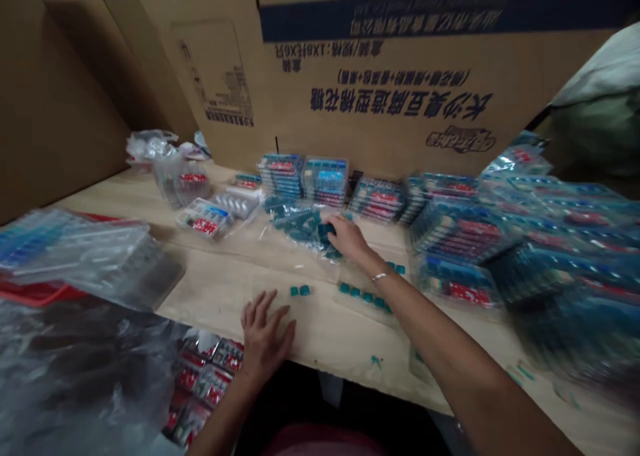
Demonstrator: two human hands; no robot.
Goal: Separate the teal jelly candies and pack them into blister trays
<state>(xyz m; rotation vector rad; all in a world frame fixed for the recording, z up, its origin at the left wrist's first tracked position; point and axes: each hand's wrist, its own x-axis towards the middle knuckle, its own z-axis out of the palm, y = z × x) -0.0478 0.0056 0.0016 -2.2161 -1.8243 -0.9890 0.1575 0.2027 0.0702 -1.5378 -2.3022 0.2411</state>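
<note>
My right hand [347, 237] reaches over a clear plastic bag [280, 243] and pinches a dark teal cube [326, 230] between thumb and fingers. More teal pieces [295, 221] lie heaped in that bag. With fingers spread, my left hand [267, 329] rests near the table's front edge and holds nothing. Just beyond its fingertips sit two small teal cubes [301, 291]. Under my right forearm, a row of teal cubes [367, 297] lies in a clear tray, partly covered by the arm.
Stacks of filled clear packs [453, 233] crowd the right side and back. At left, empty clear trays [107, 259] lie on a red basket [37, 296]. A large cardboard box [390, 76] stands behind. Packs with red labels [210, 383] sit below the table edge.
</note>
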